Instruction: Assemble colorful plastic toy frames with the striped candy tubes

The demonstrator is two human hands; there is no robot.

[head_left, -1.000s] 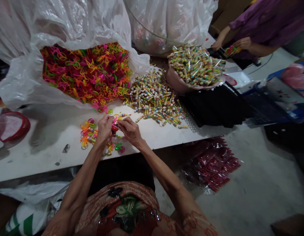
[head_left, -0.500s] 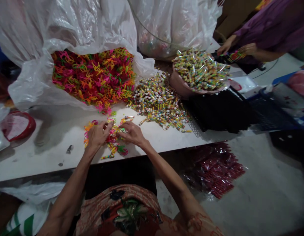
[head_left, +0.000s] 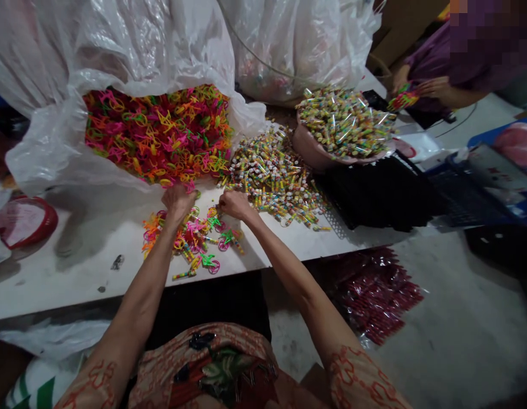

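1. The left hand (head_left: 178, 200) is placed at the near edge of the plastic toy pieces (head_left: 156, 133), which are heaped in the mouth of a translucent plastic bag (head_left: 37, 156) on the table (head_left: 88, 272). Its fingers are curled inward; whether a piece is gripped cannot be told.
2. The right hand (head_left: 234, 203) is held in a loose fist beside the left edge of the tube pile (head_left: 272, 170). Anything gripped is hidden by the curled fingers.
3. A mixed cluster (head_left: 194, 234) of toy pieces and tubes is spread on the table, on the near side of both hands. Its left part is crossed by the left forearm.
4. Risk, falling: a single tube (head_left: 184, 276) is positioned near the front edge. It could be pushed to the floor if the cluster is brushed by a forearm.
5. Risk, tangling: the toy pieces are looped and overlapped. Extra pieces could be dragged out if one is pulled without being separated.
6. Risk, rolling: the tube pile is sloped and unrestrained at its near side. Tubes could be spilled forward if the base is disturbed.
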